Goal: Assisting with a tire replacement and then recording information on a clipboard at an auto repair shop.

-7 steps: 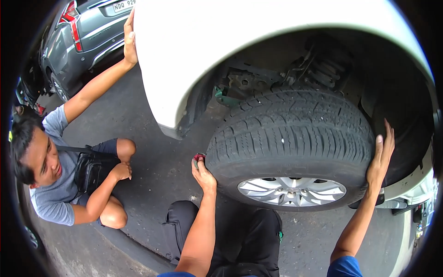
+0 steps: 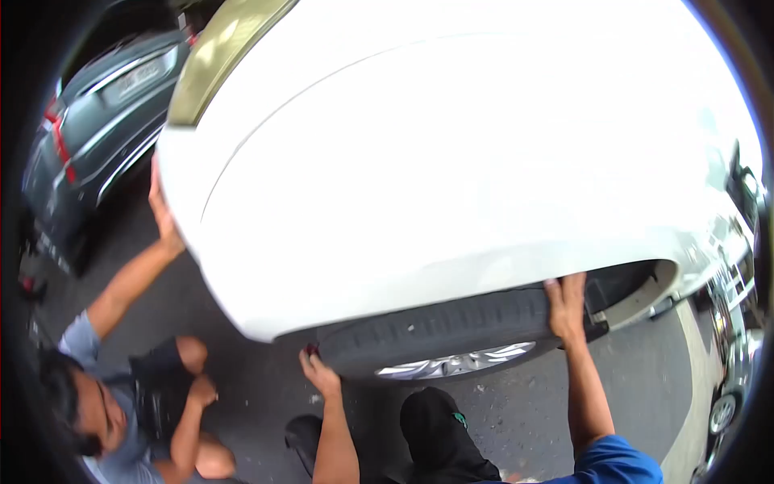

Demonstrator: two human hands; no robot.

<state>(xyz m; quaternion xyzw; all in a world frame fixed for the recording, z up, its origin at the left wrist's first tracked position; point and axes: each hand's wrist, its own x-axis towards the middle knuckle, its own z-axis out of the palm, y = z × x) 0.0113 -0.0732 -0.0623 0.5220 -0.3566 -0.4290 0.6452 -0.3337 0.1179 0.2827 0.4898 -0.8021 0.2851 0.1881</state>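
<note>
The tire (image 2: 435,319) sits in the white car's wheel arch, its silver alloy rim (image 2: 455,363) facing down toward me. My left hand (image 2: 321,371) is at the tire's left edge, fingers curled on a small red object (image 2: 313,350) that is partly hidden. My right hand (image 2: 568,310) grips the tire's right side, fingertips up by the edge of the white fender (image 2: 435,202). My dark-trousered knee is below the wheel.
A co-worker (image 2: 105,419) crouches at the left, a raised hand (image 2: 165,218) on the white car's front edge. A grey vehicle (image 2: 113,113) stands behind them. More vehicles (image 2: 721,411) line the right edge; grey pavement (image 2: 266,403) lies below.
The view has swung upward, so much more white bodywork shows and the tire and hands appear lower. The wheel arch now hides most of the tread and suspension.
</note>
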